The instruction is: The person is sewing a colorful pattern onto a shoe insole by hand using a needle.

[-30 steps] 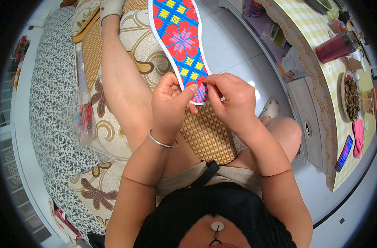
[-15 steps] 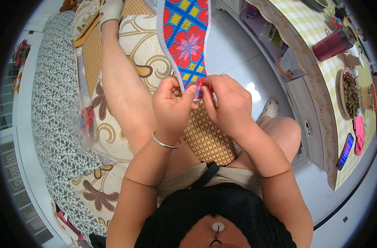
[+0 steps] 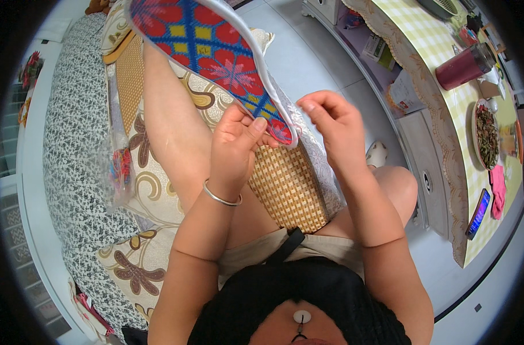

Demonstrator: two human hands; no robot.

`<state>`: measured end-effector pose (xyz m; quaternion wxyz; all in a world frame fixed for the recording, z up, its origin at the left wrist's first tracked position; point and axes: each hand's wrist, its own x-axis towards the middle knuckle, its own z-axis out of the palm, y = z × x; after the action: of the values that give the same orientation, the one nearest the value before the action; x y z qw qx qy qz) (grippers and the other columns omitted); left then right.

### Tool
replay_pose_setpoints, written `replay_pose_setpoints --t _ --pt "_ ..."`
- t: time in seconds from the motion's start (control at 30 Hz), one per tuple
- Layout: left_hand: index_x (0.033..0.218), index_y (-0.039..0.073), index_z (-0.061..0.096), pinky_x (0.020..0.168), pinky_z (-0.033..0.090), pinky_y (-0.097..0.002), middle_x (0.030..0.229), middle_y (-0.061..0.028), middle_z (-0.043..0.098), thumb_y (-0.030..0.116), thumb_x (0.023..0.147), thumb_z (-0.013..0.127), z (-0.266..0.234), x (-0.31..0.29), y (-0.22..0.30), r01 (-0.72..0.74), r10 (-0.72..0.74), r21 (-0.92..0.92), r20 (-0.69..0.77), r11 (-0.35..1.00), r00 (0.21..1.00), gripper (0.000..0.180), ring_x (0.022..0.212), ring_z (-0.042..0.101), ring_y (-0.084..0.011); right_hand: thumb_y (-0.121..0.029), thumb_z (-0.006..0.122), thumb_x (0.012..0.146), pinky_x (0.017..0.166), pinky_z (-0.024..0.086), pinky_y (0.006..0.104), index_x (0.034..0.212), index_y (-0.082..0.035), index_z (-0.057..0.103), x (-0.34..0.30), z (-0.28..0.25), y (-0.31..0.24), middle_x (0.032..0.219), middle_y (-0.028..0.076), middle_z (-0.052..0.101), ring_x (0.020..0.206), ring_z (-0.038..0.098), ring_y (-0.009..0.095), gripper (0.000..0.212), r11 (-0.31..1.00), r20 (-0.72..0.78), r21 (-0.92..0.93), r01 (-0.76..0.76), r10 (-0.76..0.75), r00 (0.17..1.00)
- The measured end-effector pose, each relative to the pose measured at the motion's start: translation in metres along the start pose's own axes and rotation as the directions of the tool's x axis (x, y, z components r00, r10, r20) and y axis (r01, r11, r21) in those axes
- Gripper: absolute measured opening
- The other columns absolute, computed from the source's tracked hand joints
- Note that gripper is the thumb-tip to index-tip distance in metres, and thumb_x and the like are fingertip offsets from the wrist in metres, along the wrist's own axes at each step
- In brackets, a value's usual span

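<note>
An embroidered insole (image 3: 227,72), red and pink flowers with a blue lattice and yellow diamonds inside a white edge, slants over my lap. My left hand (image 3: 234,141) grips its narrow near end between thumb and fingers, and a silver bangle circles that wrist. Just right of this end, apart from it, my right hand (image 3: 338,126) is raised with thumb and forefinger pinched together. Whatever is between those fingertips is too small to make out. The insole's far end runs past the upper edge of the view.
A woven mat (image 3: 288,187) lies between my legs on the patterned seat. On my left is a clear bag of coloured threads (image 3: 121,167). To the right, a checked tablecloth (image 3: 426,49) carries a purple tumbler (image 3: 460,68), a plate of food (image 3: 476,132), a phone (image 3: 478,214) and a pink cloth (image 3: 498,192).
The insole has tilted, its far end swinging left and nearer. My right hand has come off its near end and moved right. My left hand keeps its grip.
</note>
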<state>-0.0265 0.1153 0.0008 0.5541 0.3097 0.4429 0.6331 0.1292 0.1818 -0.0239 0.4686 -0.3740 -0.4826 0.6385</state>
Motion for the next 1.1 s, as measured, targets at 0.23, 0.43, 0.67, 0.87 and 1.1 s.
replay_pose_setpoints --t 0.23,0.43,0.67,0.87,1.1 --pt "0.104 0.002 0.050 0.061 0.047 -0.0211 0.094 -0.0067 0.062 0.002 0.092 0.053 -0.005 0.002 -0.006 0.031 -0.035 0.043 0.088 0.999 0.995 0.012 0.070 0.056 -0.0091 -0.006 0.057 0.090 0.046 0.037 0.0170 0.096 0.006 0.060 0.000 0.005 0.012 0.080 0.018 0.066 0.064 0.062 0.015 0.013 0.602 0.513 0.549 -0.580 0.305 0.802" --pt "0.111 0.001 0.049 0.064 0.046 -0.0203 0.095 -0.0067 0.061 0.004 0.092 0.055 -0.008 0.004 -0.010 0.048 -0.047 -0.010 0.076 0.999 0.996 0.020 0.072 0.055 -0.0086 -0.004 0.055 0.091 0.046 0.037 0.0179 0.093 0.005 0.059 -0.004 0.011 0.016 0.078 0.017 0.065 0.062 0.062 0.016 0.011 0.516 0.443 0.664 -0.542 0.312 0.840" --pt "0.109 0.002 0.049 0.065 0.047 -0.0226 0.093 -0.0073 0.060 0.005 0.092 0.055 -0.009 0.001 -0.015 0.007 -0.010 0.027 0.086 1.000 0.996 0.018 0.071 0.054 -0.0107 -0.005 0.055 0.091 0.047 0.039 0.0194 0.089 0.003 0.057 -0.008 0.008 0.023 0.085 0.016 0.064 0.064 0.059 0.014 0.008 0.496 0.407 0.698 -0.516 0.318 0.856" --pt "0.110 0.002 0.049 0.070 0.046 -0.0274 0.103 -0.0149 0.061 0.008 0.092 0.053 -0.002 0.000 -0.009 0.156 -0.119 -0.214 0.175 0.964 0.977 0.019 0.077 0.054 -0.0169 -0.006 0.053 0.092 0.049 0.042 0.0207 0.089 0.002 0.055 -0.001 0.006 0.012 0.092 0.017 0.062 0.065 0.056 0.014 0.009 0.466 0.362 0.774 -0.429 0.231 0.903" --pt "0.111 -0.001 0.052 0.067 0.040 -0.0303 0.080 -0.0084 0.050 0.008 0.089 0.050 -0.004 0.002 -0.008 0.373 -0.216 -0.490 0.347 0.788 0.912 0.024 0.072 0.047 -0.0189 -0.010 0.052 0.093 0.047 0.036 0.0203 0.094 0.002 0.056 0.000 -0.010 -0.012 0.079 0.009 0.060 0.053 0.046 0.009 0.012 0.472 0.413 0.786 -0.400 0.080 0.907"
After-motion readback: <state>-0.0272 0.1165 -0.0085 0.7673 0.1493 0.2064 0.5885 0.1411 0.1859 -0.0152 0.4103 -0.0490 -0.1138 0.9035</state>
